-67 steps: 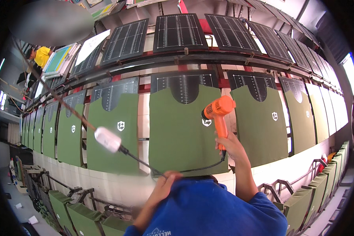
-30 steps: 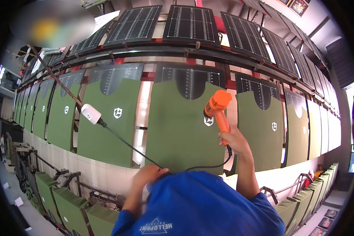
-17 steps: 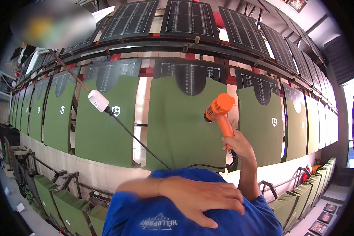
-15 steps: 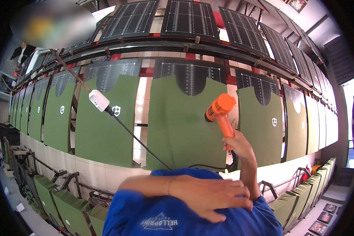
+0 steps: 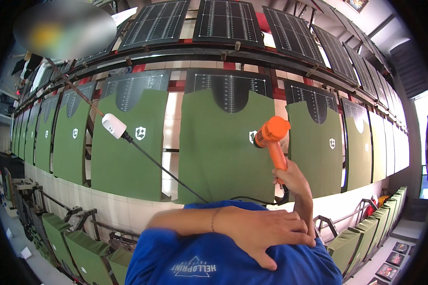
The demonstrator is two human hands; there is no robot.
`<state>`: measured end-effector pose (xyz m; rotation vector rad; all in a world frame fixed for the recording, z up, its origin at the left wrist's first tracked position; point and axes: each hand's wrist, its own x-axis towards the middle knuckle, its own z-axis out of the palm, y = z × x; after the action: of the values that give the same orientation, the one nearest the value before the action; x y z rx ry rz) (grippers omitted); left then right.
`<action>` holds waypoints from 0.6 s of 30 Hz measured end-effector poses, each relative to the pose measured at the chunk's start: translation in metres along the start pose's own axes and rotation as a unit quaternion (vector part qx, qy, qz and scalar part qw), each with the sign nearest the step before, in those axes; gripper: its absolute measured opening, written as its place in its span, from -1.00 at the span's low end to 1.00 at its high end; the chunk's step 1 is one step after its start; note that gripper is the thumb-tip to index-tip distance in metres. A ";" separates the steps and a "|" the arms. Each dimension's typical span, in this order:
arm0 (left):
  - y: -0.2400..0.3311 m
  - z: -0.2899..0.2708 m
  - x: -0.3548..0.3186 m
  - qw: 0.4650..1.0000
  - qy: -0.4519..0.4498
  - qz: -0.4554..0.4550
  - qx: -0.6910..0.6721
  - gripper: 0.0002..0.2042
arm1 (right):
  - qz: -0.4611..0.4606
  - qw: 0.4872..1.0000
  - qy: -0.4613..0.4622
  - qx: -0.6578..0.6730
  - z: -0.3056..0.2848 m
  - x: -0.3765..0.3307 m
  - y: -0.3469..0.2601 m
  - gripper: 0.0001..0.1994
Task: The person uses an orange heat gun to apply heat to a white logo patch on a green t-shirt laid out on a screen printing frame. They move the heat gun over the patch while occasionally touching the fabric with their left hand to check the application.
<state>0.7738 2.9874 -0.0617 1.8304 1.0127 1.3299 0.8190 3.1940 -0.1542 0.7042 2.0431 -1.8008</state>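
My right hand grips the handle of an orange hair dryer. Its black nozzle points left, over the upper right part of a green shirt panel stretched on a dark board with white ruled lines. Partly behind the nozzle, a white shield-shaped print shows on that panel. My left arm lies across my blue shirt, and my left hand rests by my right forearm with its fingers loosely apart, holding nothing. A black cord runs from near my body to a white socket block hanging at the left.
More boards with green panels flank this one, several bearing the same print. Across a dark rail stands another row of bare ruled boards. Behind me, left and right, are further green-covered boards. A blurred patch covers the upper left.
The hair dryer has shifted slightly right and down with my right hand, uncovering part of the white print. My left hand has slid a little to the right. The socket block has swung slightly left.
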 end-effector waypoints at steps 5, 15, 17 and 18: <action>-0.011 0.007 -0.018 0.985 0.070 -0.070 0.144 -0.38 | 0.026 0.999 0.027 -0.024 0.002 -0.006 -0.010 -0.70; -0.002 -0.057 -0.240 0.405 0.853 -0.073 0.322 -0.79 | 0.012 0.997 0.047 0.053 -0.012 0.007 0.003 -0.74; -0.032 -0.061 -0.306 0.366 0.845 -0.215 0.325 -0.74 | 0.005 0.998 0.053 0.025 -0.008 0.010 0.000 -0.75; -0.051 -0.060 -0.333 0.345 0.834 -0.285 0.323 -0.70 | 0.001 0.998 0.057 0.010 -0.007 0.011 -0.002 -0.75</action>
<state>0.6436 2.7267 -0.2411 -0.7317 2.9936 2.1048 0.8097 3.2021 -0.1575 0.8333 2.0965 -1.8214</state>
